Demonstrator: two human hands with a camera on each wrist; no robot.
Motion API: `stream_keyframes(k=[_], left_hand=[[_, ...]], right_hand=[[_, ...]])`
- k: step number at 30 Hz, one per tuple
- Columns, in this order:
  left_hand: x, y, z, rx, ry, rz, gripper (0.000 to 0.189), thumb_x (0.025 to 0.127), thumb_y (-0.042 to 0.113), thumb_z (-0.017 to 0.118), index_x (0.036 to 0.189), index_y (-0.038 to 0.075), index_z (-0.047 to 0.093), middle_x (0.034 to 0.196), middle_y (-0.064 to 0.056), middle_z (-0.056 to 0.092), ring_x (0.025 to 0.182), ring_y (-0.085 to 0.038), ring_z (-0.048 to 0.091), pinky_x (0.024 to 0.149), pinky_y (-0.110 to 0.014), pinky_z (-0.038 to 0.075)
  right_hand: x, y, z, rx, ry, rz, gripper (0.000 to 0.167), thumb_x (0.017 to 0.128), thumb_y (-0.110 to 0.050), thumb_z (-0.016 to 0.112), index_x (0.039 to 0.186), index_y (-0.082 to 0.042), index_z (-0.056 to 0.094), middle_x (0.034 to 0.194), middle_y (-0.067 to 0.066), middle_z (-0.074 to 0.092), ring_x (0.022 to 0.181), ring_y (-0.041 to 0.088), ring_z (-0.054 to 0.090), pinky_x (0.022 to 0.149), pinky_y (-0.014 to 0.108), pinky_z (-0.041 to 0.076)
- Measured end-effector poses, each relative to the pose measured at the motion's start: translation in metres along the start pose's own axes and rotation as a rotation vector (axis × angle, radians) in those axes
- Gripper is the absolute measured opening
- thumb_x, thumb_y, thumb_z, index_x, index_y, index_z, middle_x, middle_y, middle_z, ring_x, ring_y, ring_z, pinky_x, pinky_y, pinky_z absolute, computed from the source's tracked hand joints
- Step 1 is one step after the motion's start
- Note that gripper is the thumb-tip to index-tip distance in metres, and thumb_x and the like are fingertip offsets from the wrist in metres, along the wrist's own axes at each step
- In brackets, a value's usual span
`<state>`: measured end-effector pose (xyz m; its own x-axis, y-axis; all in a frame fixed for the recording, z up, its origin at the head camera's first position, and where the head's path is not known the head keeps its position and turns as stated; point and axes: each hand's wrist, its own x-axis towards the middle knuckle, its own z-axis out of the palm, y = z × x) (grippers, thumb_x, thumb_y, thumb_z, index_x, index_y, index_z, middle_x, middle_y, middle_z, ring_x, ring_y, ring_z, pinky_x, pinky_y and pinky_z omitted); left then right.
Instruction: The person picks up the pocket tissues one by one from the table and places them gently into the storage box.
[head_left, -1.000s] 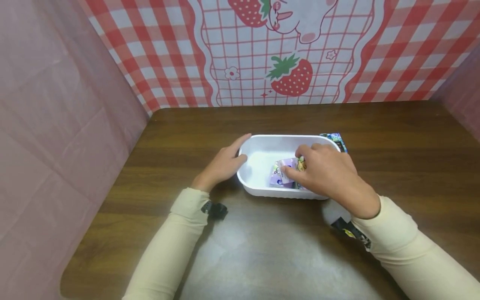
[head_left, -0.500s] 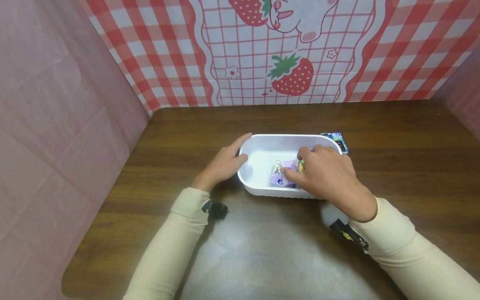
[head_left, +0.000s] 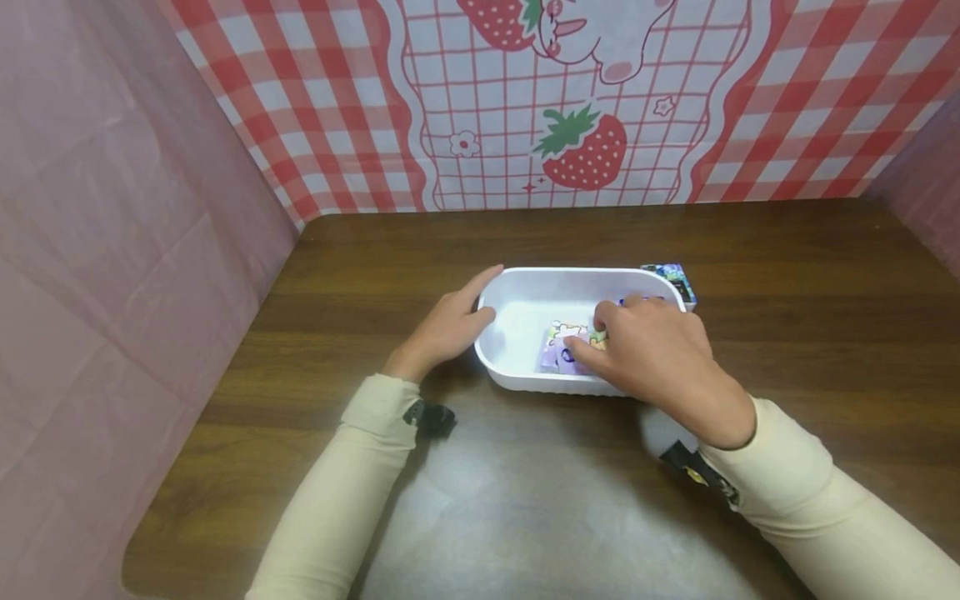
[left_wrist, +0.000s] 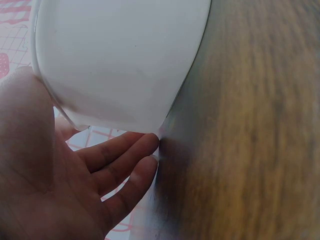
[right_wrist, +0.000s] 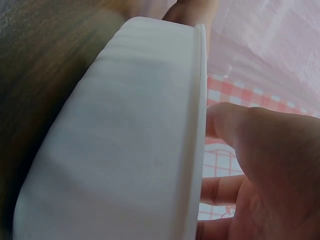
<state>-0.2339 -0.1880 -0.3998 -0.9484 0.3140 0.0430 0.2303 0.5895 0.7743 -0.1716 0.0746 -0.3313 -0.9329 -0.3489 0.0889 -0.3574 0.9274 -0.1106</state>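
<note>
A white oval plastic basin (head_left: pixel 513 346) sits on the wooden table. My left hand (head_left: pixel 442 333) holds its left end, thumb at the rim and fingers along the outer wall; in the left wrist view the lower fingers spread beneath the wall near the table. Reaching over the front wall, my right hand (head_left: pixel 660 354) has thumb and curled index finger at a small purple printed packet (head_left: pixel 566 360). More small colourful packets lie around it, partly under the hand. In the right wrist view the basin's wall (right_wrist: pixel 125 130) hides the right fingertips.
Behind the basin's right rear corner lies a blue-green patterned box (head_left: pixel 678 283), partly covered by the rim. A red-and-white checked strawberry cloth (head_left: pixel 480 167) hangs along the table's back edge, and a pink curtain (head_left: pixel 112 292) hangs at the left.
The purple packet, tilted up one second ago, now lies lower and flatter under my right thumb, which has shifted slightly. My left hand and the basin stay in place.
</note>
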Motion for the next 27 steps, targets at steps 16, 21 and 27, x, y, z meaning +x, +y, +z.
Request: stream_keyframes(k=[16,21,27], left_hand=[[-0.001,-0.003,0.001,0.001,0.006,-0.003,0.062,0.099,0.023,0.050,0.158,0.032,0.033,0.158,0.001,0.040,0.134,-0.017,0.046,0.113,-0.041,0.036],[0.001,-0.002,0.001,-0.003,0.003,0.000,0.061,0.100,0.024,0.050,0.158,0.034,0.032,0.158,0.003,0.039,0.136,-0.016,0.044,0.114,-0.041,0.034],[0.000,0.000,0.000,-0.007,-0.002,-0.004,0.062,0.100,0.023,0.050,0.158,0.034,0.032,0.159,0.003,0.037,0.138,-0.017,0.042,0.114,-0.042,0.034]], right_hand=[[-0.001,0.005,-0.001,0.021,-0.064,0.035,0.048,0.092,-0.049,0.062,0.109,-0.005,0.071,0.066,0.001,0.059,0.063,0.023,0.053,0.043,0.034,0.040],[0.000,0.008,-0.002,0.040,-0.020,0.032,0.045,0.091,-0.045,0.065,0.110,-0.004,0.070,0.067,0.003,0.061,0.058,0.023,0.052,0.042,0.032,0.040],[0.002,0.015,-0.006,0.063,0.029,0.020,0.039,0.092,-0.041,0.064,0.104,-0.006,0.071,0.062,0.001,0.057,0.055,0.021,0.050,0.041,0.031,0.037]])
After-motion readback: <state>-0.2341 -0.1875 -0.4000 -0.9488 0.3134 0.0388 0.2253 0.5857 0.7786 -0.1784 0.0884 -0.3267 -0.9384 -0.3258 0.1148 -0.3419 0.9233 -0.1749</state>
